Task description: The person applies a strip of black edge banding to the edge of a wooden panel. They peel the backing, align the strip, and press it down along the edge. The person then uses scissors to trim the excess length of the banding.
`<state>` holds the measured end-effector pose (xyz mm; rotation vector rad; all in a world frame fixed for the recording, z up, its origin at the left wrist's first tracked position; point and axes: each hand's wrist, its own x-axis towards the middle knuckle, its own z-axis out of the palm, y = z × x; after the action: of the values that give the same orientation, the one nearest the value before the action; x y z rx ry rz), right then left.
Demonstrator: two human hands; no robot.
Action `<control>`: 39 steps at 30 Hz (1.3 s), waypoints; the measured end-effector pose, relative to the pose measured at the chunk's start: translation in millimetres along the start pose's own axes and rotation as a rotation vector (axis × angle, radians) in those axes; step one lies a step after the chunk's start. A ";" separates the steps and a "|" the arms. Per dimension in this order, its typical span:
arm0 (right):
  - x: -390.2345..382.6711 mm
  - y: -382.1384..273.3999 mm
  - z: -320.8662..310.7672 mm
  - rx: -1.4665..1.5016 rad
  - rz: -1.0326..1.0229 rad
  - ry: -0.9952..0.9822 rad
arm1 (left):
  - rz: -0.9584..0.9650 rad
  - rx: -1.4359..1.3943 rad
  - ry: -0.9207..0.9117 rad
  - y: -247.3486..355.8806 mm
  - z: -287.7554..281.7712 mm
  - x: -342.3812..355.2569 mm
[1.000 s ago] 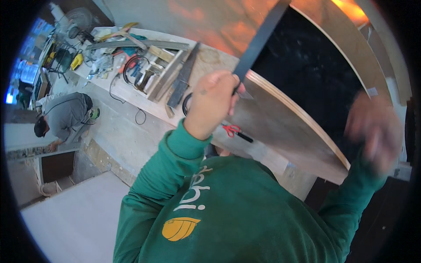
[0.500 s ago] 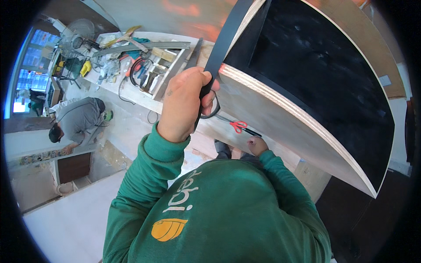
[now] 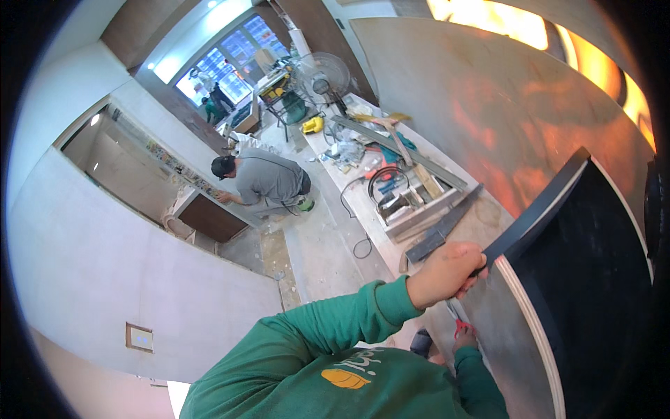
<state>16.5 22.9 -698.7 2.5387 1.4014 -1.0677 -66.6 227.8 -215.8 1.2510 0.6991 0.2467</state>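
My left hand (image 3: 450,271) is closed on a flat black edging strip (image 3: 536,215), which runs up and away to the right along the panel's edge. Beside it stands a large panel (image 3: 593,300) with a black face and a layered plywood edge (image 3: 534,325). Lower down, close to the panel's pale side, my right hand (image 3: 465,340) is closed round red-handled scissors (image 3: 461,325). Their blades point up toward my left hand. The fingers of the right hand show only in part.
A long bench (image 3: 380,230) carries a shallow wooden tool box (image 3: 426,220), metal lengths, a black cable and loose tools. A fan (image 3: 324,73) stands behind. Left of the bench, a person in grey (image 3: 269,178) bends at a wall opening. A curved board (image 3: 447,91) rises at the back.
The view has swung left, so the bench and the person in grey appear nearer the middle. My left hand still grips the strip; the right hand now shows at the scissors' red handles.
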 end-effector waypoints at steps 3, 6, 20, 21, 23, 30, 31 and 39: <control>5.9 -2.8 -3.2 -0.002 0.106 -0.118 | -0.026 -0.038 -0.017 2.1 1.2 0.7; 1.3 -3.3 -15.6 -0.024 0.115 -0.112 | -0.036 -0.036 0.002 4.9 0.2 -0.2; 17.8 6.9 6.4 -0.002 0.193 -0.006 | -0.016 -0.010 -0.034 3.1 -3.8 1.0; 17.7 6.2 7.4 0.033 0.188 0.008 | -0.017 -0.014 -0.036 2.7 -4.1 1.1; 13.0 7.0 3.6 0.042 0.171 -0.023 | -0.013 -0.017 -0.046 2.7 -5.2 1.0; -27.4 25.9 -17.8 0.544 0.015 -0.396 | 0.013 -0.050 -0.094 4.3 -9.1 1.2; -41.2 34.7 -18.9 0.772 0.066 -0.372 | 0.034 -0.044 -0.112 4.6 -11.2 2.8; -159.8 1.6 -181.4 1.410 -0.290 -0.337 | 0.126 -0.050 -0.131 2.0 -29.0 10.1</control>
<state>60.4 -29.7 -466.8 2.4241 1.0339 -3.2105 -76.0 256.5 -221.6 1.2533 0.5001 0.2811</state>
